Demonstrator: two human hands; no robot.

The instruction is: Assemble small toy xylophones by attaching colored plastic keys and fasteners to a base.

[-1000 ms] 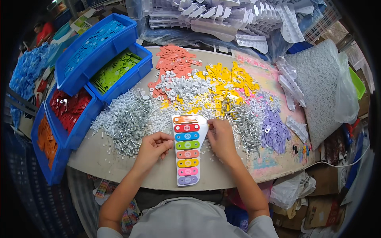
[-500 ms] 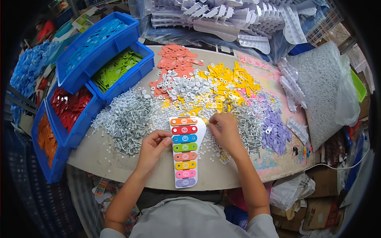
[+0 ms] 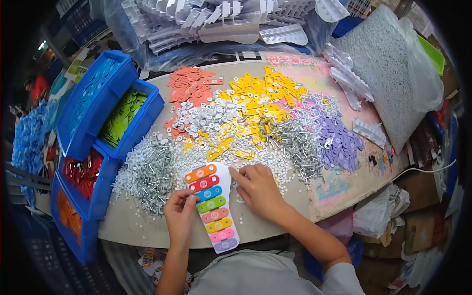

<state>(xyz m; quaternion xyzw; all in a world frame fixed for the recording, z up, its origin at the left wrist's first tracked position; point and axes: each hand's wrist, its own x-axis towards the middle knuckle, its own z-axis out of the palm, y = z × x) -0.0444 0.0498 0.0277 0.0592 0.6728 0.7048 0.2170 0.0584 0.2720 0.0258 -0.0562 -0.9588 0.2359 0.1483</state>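
Note:
A toy xylophone (image 3: pixel 213 206) lies tilted on the table near me, its white base carrying a row of coloured bars. White caps show at the ends of the orange bar (image 3: pixel 200 173) and red bar (image 3: pixel 204 183); the lower bars show small dark holes. My left hand (image 3: pixel 179 212) is closed, thumb and finger touching the left end of the blue bar (image 3: pixel 209 193); anything between them is hidden. Beside the base's upper right edge, my right hand (image 3: pixel 258 189) is closed with its fingertips together, over loose white caps (image 3: pixel 196 160). What it pinches is too small to make out.
Metal pins (image 3: pixel 150 177) lie heaped left, more pins (image 3: pixel 305 152) right. Behind are salmon bars (image 3: pixel 189 81), yellow bars (image 3: pixel 250 93) and larger white caps (image 3: pixel 201 118); purple bars (image 3: pixel 339 142) lie right. Blue bins (image 3: pixel 142 115) flank the left; a bulging sack (image 3: pixel 381 73) stands right.
My view has turned, and the xylophone now lies more slanted. My right hand has come from the pile's edge to beside the top of the base. The left hand stays at the blue bar.

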